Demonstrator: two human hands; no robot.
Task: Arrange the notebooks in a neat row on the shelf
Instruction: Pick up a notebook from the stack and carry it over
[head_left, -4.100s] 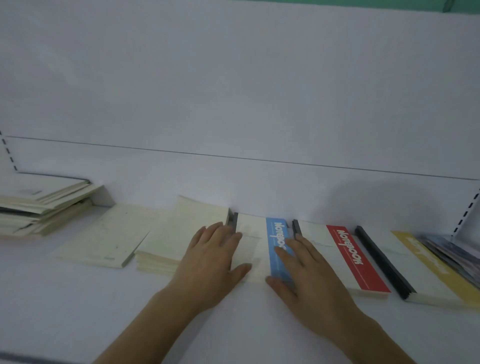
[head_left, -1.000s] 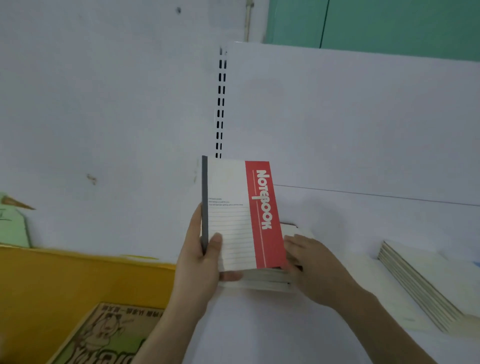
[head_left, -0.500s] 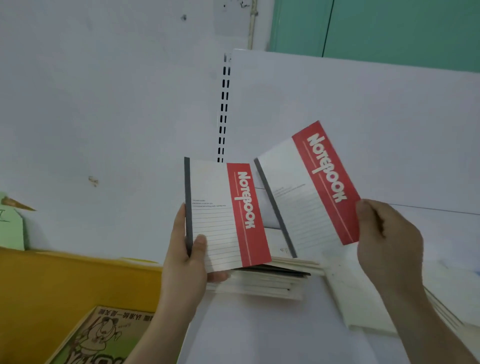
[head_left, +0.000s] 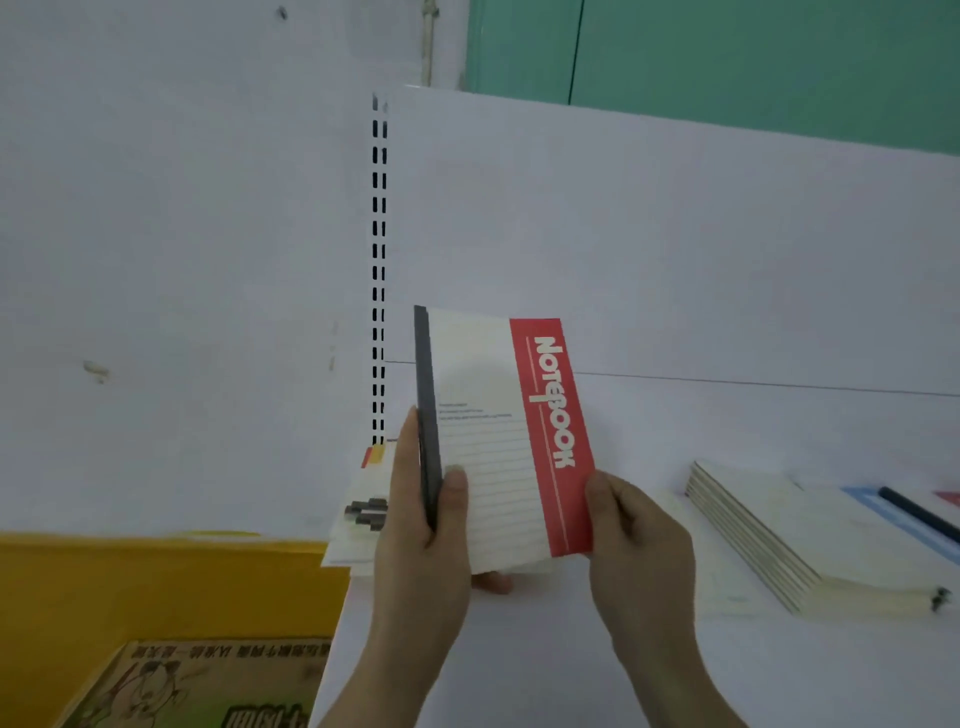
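**Head view: red-banded notebook held upright in both hands above the shelf**

Head view, centre of the frame: a notebook (head_left: 498, 441) with a red band and a dark grey spine stands upright, lifted clear of the white shelf (head_left: 519, 654). The left hand (head_left: 421, 525) is closed around the spine edge, thumb pressed flat on the lined cover, fingers wrapped behind, one fingertip peeking out under the bottom edge. The right hand (head_left: 634, 530) pinches the lower right corner of the red band, thumb on the front, fingers curled behind. Whether one notebook or several are in that grip, I cannot tell from here.

Just behind the left hand, towards the left of centre, a low pile of notebooks (head_left: 358, 514) lies flat on the shelf, partly hidden by the hand. Over at the right of the frame sits a cream stack (head_left: 753, 540), lying flat with its page edges facing us, and beside it, at the far right edge, a blue-banded notebook (head_left: 883, 514) with a dark spine.

Lower left of the frame: a yellow surface (head_left: 156, 587) and a printed cardboard box (head_left: 197, 686). A slotted upright (head_left: 379, 270) runs up the white back panel (head_left: 675, 260), green wall (head_left: 727, 57) at upper right.
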